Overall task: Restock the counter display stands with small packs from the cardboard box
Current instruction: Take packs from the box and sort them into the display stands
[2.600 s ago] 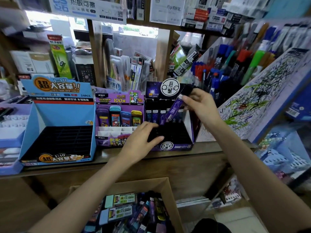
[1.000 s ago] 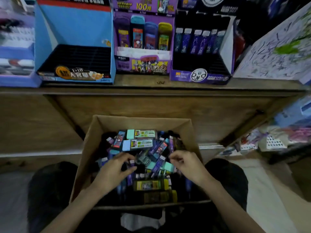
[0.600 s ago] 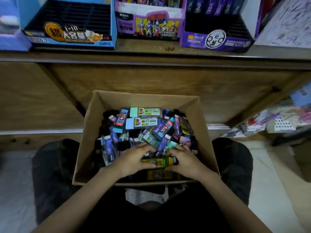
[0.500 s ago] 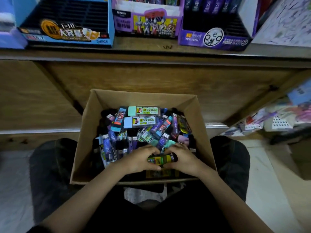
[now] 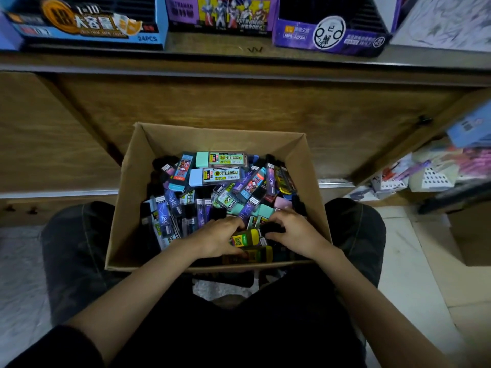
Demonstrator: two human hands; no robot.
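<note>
Both hands are down in the cardboard box (image 5: 125, 208) between the knees, and it's stuffed with small packs. Left hand (image 5: 215, 239) and right hand (image 5: 296, 232) each have a narrow grip pinching one end of a yellow-green pack (image 5: 245, 237). The display stands (image 5: 329, 35) sit up on the worktop (image 5: 212, 46), well apart from the box.

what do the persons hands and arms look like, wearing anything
The left hand and right hand are bare: no gloves, rings or watch visible. Both forearms are uncovered. A dark sleeve shows on the left upper arm at the bottom corner; the right arm is bare as far as the frame reaches.
</note>
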